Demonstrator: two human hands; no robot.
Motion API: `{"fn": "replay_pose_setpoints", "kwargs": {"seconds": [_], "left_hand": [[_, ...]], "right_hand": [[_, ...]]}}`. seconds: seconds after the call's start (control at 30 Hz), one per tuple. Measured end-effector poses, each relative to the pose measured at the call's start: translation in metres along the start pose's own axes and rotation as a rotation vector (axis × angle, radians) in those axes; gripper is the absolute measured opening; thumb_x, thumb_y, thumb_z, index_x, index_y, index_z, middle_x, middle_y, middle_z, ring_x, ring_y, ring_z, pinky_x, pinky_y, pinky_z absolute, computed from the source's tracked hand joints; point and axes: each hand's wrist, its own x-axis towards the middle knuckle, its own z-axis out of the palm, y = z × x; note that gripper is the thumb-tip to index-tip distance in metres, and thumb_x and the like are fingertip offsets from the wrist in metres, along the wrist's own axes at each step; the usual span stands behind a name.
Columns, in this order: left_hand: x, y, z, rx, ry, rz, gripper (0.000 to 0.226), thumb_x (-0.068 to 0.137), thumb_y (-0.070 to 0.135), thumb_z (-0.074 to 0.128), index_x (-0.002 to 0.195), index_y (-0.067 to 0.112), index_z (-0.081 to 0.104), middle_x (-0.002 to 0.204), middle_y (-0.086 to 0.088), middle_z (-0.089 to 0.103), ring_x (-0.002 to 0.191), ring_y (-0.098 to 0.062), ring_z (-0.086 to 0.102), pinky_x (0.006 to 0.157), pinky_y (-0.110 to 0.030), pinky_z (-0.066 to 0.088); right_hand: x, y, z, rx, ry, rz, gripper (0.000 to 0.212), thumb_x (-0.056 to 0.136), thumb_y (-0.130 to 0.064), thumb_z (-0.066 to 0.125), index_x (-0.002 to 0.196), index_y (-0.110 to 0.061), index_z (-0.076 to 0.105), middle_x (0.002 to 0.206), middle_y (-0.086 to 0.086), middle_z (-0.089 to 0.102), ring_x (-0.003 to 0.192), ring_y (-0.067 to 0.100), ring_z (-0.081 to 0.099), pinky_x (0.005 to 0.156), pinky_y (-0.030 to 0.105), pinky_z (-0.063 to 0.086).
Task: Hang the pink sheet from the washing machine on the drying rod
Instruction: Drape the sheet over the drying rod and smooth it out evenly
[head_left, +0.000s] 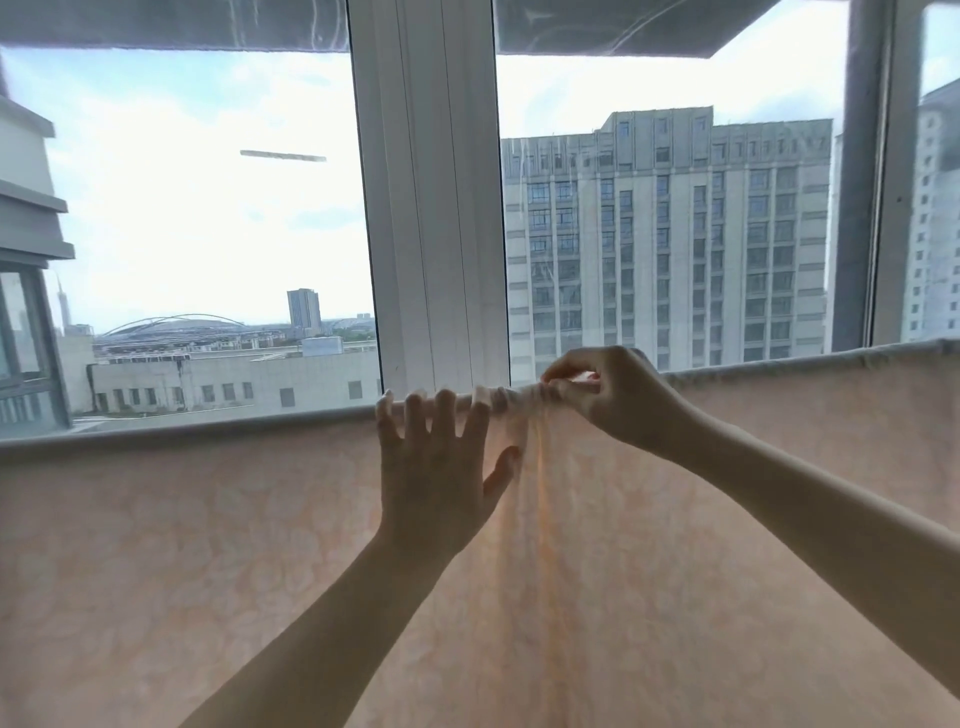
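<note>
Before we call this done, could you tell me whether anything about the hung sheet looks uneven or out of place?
Yes: the pink sheet is bunched into gathers on the rod at, where the right hand pinches it beside the open left hand. Elsewhere it hangs flat.

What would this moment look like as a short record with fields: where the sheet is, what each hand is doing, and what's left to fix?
sheet: pink sheet draped over the drying rod, hanging in front of the window
left hand: left hand open, fingers spread and resting on the top edge
right hand: right hand pinching a bunched fold at the top edge
left to fix: gathers between the hands, with creases running down below them
</note>
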Motion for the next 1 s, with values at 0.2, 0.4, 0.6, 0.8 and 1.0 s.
{"fn": "replay_pose_setpoints", "kwargs": {"seconds": [0.2, 0.4, 0.6, 0.8, 1.0], "left_hand": [[0.0, -0.001, 0.001, 0.005, -0.024, -0.01, 0.061, 0.088, 0.062, 0.045, 0.128, 0.016, 0.052, 0.118, -0.017, 0.054, 0.112, -0.039, 0.051, 0.105, -0.061, 0.031], [-0.002, -0.009, -0.001, 0.034, -0.04, -0.007, 0.061, 0.091, 0.06, 0.041, 0.131, 0.015, 0.051, 0.119, -0.017, 0.054, 0.113, -0.039, 0.051, 0.106, -0.061, 0.029], [-0.001, -0.008, -0.001, 0.021, -0.074, -0.021, 0.062, 0.091, 0.061, 0.039, 0.132, 0.016, 0.051, 0.123, -0.018, 0.055, 0.117, -0.039, 0.051, 0.109, -0.061, 0.025], [0.001, -0.002, -0.003, 0.028, -0.071, -0.038, 0.061, 0.09, 0.06, 0.04, 0.131, 0.016, 0.052, 0.12, -0.018, 0.054, 0.115, -0.04, 0.05, 0.108, -0.062, 0.026], [0.001, -0.005, -0.005, 0.069, -0.091, -0.033, 0.063, 0.091, 0.06, 0.038, 0.132, 0.014, 0.051, 0.119, -0.018, 0.054, 0.114, -0.04, 0.051, 0.107, -0.062, 0.028]], "right_hand": [[0.002, 0.001, 0.004, 0.008, 0.021, -0.012, 0.008, 0.084, -0.014, 0.071, 0.092, -0.015, 0.072, 0.085, -0.01, 0.069, 0.082, -0.002, 0.064, 0.08, 0.012, 0.049], [0.013, 0.018, -0.006, -0.064, 0.3, 0.099, 0.005, 0.093, -0.01, 0.06, 0.096, -0.009, 0.064, 0.085, -0.002, 0.065, 0.077, 0.008, 0.059, 0.069, 0.01, 0.042], [-0.003, 0.046, -0.026, -0.253, 0.183, 0.271, 0.009, 0.091, -0.011, 0.061, 0.099, -0.011, 0.064, 0.093, 0.004, 0.068, 0.084, 0.016, 0.062, 0.074, 0.022, 0.044], [-0.014, 0.022, -0.019, -0.233, 0.094, -0.032, 0.014, 0.091, -0.016, 0.063, 0.104, -0.014, 0.069, 0.092, -0.007, 0.065, 0.084, 0.008, 0.056, 0.075, 0.022, 0.043], [-0.01, 0.032, -0.023, -0.149, 0.018, -0.084, 0.013, 0.088, -0.011, 0.067, 0.1, -0.008, 0.07, 0.092, 0.001, 0.073, 0.077, 0.006, 0.066, 0.075, 0.008, 0.049]]}}
